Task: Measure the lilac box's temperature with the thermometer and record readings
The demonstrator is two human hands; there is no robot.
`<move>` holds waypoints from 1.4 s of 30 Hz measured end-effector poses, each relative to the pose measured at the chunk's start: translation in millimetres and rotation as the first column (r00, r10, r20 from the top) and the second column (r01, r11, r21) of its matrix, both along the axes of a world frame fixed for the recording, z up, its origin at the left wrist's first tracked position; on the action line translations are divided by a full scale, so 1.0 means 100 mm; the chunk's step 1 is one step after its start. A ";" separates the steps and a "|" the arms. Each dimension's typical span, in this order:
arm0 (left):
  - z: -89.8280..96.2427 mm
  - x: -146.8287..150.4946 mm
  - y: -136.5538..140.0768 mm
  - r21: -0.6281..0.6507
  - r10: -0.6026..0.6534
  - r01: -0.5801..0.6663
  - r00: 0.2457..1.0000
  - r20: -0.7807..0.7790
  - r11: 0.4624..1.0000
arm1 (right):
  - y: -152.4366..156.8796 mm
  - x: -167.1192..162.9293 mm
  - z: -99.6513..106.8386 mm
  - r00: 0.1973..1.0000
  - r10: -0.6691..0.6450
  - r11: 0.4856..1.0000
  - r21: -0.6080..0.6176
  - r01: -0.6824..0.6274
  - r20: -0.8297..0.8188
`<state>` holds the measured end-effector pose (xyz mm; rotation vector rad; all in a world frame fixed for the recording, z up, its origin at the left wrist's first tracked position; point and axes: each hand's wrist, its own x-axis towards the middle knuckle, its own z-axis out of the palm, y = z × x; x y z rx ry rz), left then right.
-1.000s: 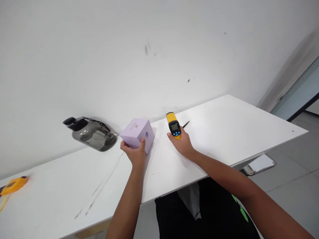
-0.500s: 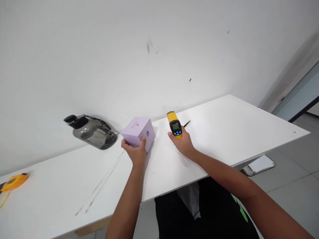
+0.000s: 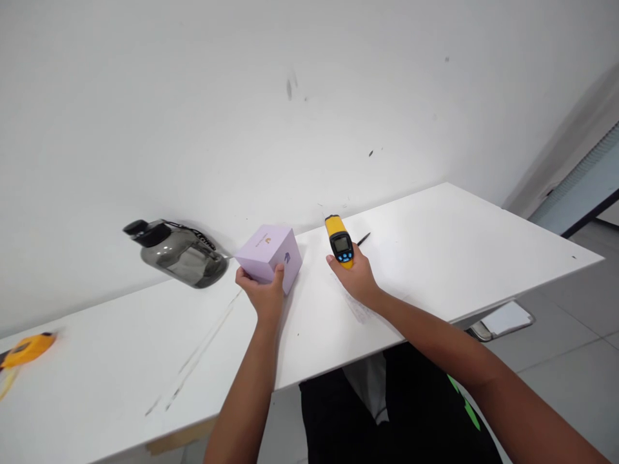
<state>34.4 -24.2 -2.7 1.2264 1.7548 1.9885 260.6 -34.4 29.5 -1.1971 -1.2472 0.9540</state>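
Observation:
My left hand (image 3: 264,293) grips the near side of a pale purple box (image 3: 265,251), thumb on its right face and fingers at its left. The box has small printed marks on its top and side. In my right hand (image 3: 358,277) is a yellow and black infrared thermometer (image 3: 340,241), with its screen and blue buttons facing me and its nose pointing toward the wall. The handle is mostly hidden by my closed fingers. A dark pen (image 3: 364,238) lies just beyond that hand.
Left of the box stands a grey see-through bottle (image 3: 184,254) with a black lid and strap. A yellow-orange tape measure (image 3: 29,351) lies at the table's far left. The white table (image 3: 483,251) runs along a wall (image 3: 217,129). Below its right edge, a clipboard-like object (image 3: 505,320) shows.
The view has shifted very slightly. Both hands keep their hold on the box and the thermometer, with no other visible movement.

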 end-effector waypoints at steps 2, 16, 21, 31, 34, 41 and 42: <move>0.00 0.00 0.00 -0.002 0.001 -0.001 1.000 -0.003 1.000 | 0.01 0.00 -0.01 1.000 0.000 1.000 0.003 0.000 -0.001; -0.02 -0.02 0.02 0.003 0.001 -0.001 1.000 -0.019 1.000 | 0.00 0.00 -0.03 1.000 0.012 1.000 0.006 -0.012 0.001; -0.03 -0.02 0.02 -0.008 0.005 -0.005 1.000 -0.020 1.000 | 0.00 0.00 -0.02 1.000 0.013 1.000 0.000 -0.013 0.007; -0.06 -0.04 0.04 0.001 0.006 -0.006 1.000 -0.025 1.000 | 0.01 0.00 -0.03 1.000 0.017 1.000 -0.001 -0.017 0.012; -0.06 -0.04 0.03 -0.010 0.010 -0.010 1.000 -0.017 1.000 | 0.01 0.00 -0.05 0.999 0.034 0.999 -0.007 -0.034 0.033; -0.09 -0.09 0.09 0.006 0.014 -0.014 1.000 0.025 1.000 | 0.03 0.02 -0.12 0.952 0.230 0.970 0.030 -0.241 0.201; -0.11 -0.11 0.10 0.004 0.019 -0.019 0.999 0.039 1.000 | 0.03 0.03 -0.13 0.926 0.262 0.956 0.060 -0.288 0.271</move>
